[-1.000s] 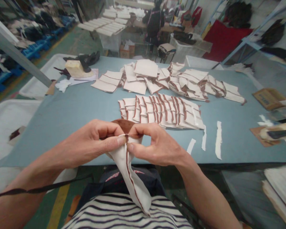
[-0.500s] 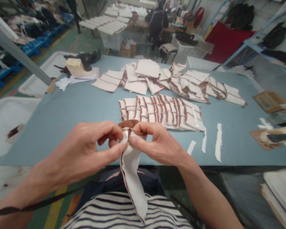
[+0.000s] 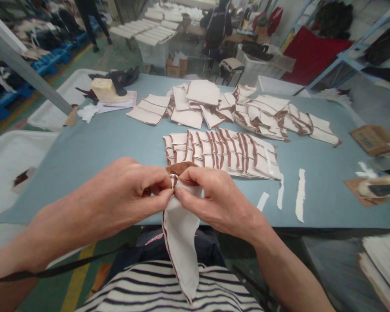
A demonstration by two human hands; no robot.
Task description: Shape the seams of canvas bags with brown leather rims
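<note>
A white fabric piece with brown edging [image 3: 182,242] hangs over my lap, its top at the table's front edge. My left hand [image 3: 143,186] pinches the top of its seam between thumb and fingers. Close beside it, my right hand [image 3: 211,195] grips the same top edge, the two thumb tips nearly touching. A brown strip [image 3: 182,167] curves up behind my fingers. Just beyond lies an overlapping row of white pieces with brown edges [image 3: 221,149]. What lies inside the pinch is hidden by my fingertips.
On the blue table [image 3: 100,143], a loose pile of white pieces [image 3: 201,93] lies farther back. White strips [image 3: 300,195] are at the right, near a cardboard box [image 3: 373,139]. A yellowish block [image 3: 103,90] sits back left. White bins stand left; people are in the background.
My left fingers have closed in on the seam, nearer my right thumb. The hanging fabric has swung slightly left and spread wider. In the background at the upper left, a person's legs have moved into fuller view.
</note>
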